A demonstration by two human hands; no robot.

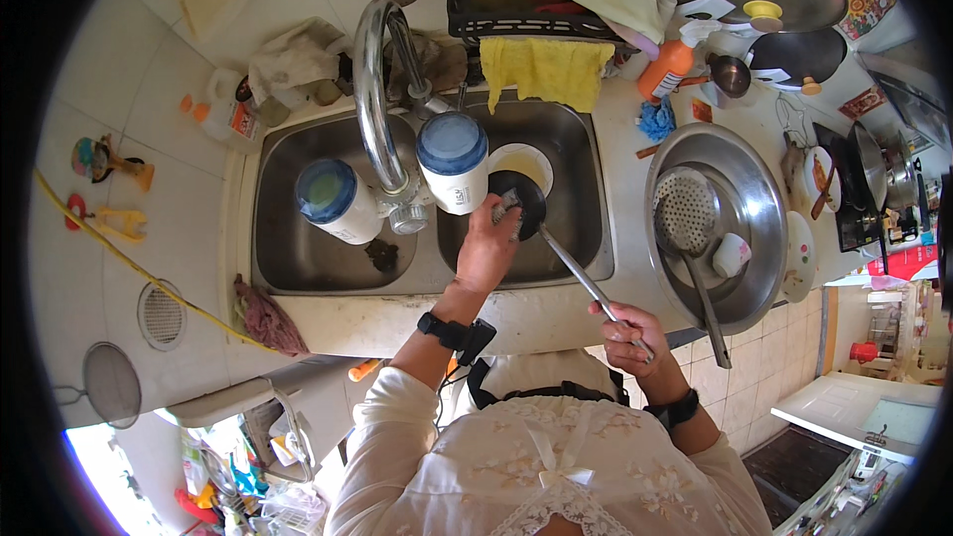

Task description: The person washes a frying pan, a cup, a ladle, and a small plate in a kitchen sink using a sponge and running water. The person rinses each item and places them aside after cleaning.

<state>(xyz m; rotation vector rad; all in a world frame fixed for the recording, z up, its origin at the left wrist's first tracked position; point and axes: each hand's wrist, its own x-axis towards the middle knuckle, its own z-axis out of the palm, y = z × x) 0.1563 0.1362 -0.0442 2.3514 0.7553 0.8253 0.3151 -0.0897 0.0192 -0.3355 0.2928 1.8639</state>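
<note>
My right hand point(631, 336) grips the metal handle of a ladle point(575, 263), which slants down into the right basin of a double steel sink point(588, 208). Pressed against the ladle's dark bowl is a silvery metal scouring pad point(508, 208), held in the fingers of my left hand point(485, 247). Behind the ladle, a white bowl point(530, 158) with yellowish liquid rests in the same basin and is partly covered. A chrome faucet point(366, 89) arches over the sink, with white and blue filter units point(453, 164) beside its spout, close above my left hand.
To the right stands a large steel basin point(767, 253) holding a perforated skimmer point(681, 208) and a small white cup point(731, 256). A yellow cloth point(549, 71) hangs at the sink's back edge. An orange spray bottle point(665, 71) and a blue scrunched cloth point(657, 120) are nearby.
</note>
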